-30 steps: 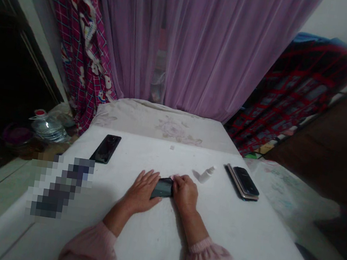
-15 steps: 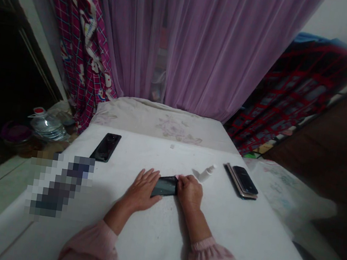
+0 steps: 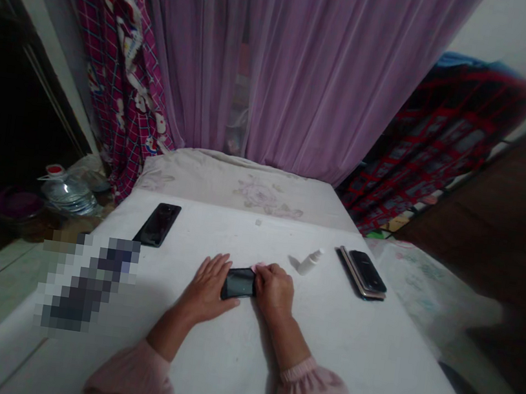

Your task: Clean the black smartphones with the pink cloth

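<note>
A black smartphone (image 3: 240,283) lies flat on the white-covered table, its glossy face up. My left hand (image 3: 205,290) steadies its left end, the fingers along the far side and the thumb by the near edge. At the phone's right end, my right hand (image 3: 275,291) is closed on a small pink cloth (image 3: 257,266), which peeks out above the fingers and touches the phone. The hand hides most of the cloth. Just right of my right hand stands a small white spray bottle (image 3: 310,262).
Several stacked phones (image 3: 363,274) lie at the right. Another black phone (image 3: 159,224) sits at the left, above a pixelated patch (image 3: 89,283). A tiny pale piece (image 3: 258,222) lies farther back. Purple curtains (image 3: 310,73) hang behind; a large water bottle (image 3: 68,189) stands beyond the left edge.
Both hands and the phone appear slightly farther left, partly because the whole view has shifted. My right hand has slid a little left along the phone, and more pink cloth shows.
</note>
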Motion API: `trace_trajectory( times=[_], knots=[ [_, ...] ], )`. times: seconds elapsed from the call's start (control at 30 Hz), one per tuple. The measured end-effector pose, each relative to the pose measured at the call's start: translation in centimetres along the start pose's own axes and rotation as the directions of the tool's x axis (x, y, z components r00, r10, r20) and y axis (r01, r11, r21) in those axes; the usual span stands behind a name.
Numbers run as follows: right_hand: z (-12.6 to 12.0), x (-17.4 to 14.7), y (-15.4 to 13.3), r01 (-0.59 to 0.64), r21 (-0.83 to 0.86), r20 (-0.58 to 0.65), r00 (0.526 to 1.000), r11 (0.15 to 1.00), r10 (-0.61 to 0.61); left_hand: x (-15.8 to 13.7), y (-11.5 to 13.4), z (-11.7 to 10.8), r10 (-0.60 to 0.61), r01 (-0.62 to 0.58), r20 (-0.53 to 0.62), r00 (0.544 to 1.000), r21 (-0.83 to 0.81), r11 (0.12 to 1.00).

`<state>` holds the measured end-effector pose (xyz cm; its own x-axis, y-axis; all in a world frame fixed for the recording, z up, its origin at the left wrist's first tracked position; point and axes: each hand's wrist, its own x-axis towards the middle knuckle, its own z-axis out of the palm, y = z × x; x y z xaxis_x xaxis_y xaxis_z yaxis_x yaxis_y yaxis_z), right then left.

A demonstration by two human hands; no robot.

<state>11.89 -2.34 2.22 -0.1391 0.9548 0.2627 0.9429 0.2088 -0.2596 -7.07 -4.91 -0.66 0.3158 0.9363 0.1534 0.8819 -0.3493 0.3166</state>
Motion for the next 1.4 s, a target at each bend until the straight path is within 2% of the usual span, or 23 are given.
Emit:
trace_trajectory(
  times=[0.23, 0.63, 0.73, 0.97, 1.23, 1.4],
  knots=[
    [-0.3, 0.0, 0.7, -0.036, -0.039, -0.010, 0.999, 0.999, 0.036, -0.5, -0.7, 0.1, -0.013, 0.012, -0.046, 0.999, -0.021, 1.000],
    [-0.1, 0.0, -0.6, -0.005, -0.031, -0.015, 1.000, 1.000, 0.005, -0.2, 0.0, -0.1, -0.003, 0.003, 0.003, 1.000, 0.031, 0.999],
    [-0.1, -0.1, 0.0, 0.007, -0.036, -0.016, 1.000, 0.999, -0.007, -0.2, 0.3, -0.5, -0.012, 0.012, 0.003, 1.000, 0.030, 0.999],
    [-0.5, -0.1, 2.1, -0.081, -0.068, -0.066, 0.995, 0.994, 0.077, -0.2, 0.3, -0.7, -0.021, 0.021, 0.011, 1.000, 0.019, 1.000],
    [0.3, -0.2, -0.3, 0.002, -0.026, -0.053, 0.999, 1.000, -0.003, -0.2, 0.3, -0.4, -0.011, 0.012, -0.012, 1.000, 0.028, 1.000],
    [-0.2, -0.3, 1.0, -0.040, -0.066, -0.040, 0.999, 0.997, 0.037, -0.2, 0.2, -0.5, -0.011, 0.011, 0.002, 1.000, 0.026, 1.000]
  ],
)
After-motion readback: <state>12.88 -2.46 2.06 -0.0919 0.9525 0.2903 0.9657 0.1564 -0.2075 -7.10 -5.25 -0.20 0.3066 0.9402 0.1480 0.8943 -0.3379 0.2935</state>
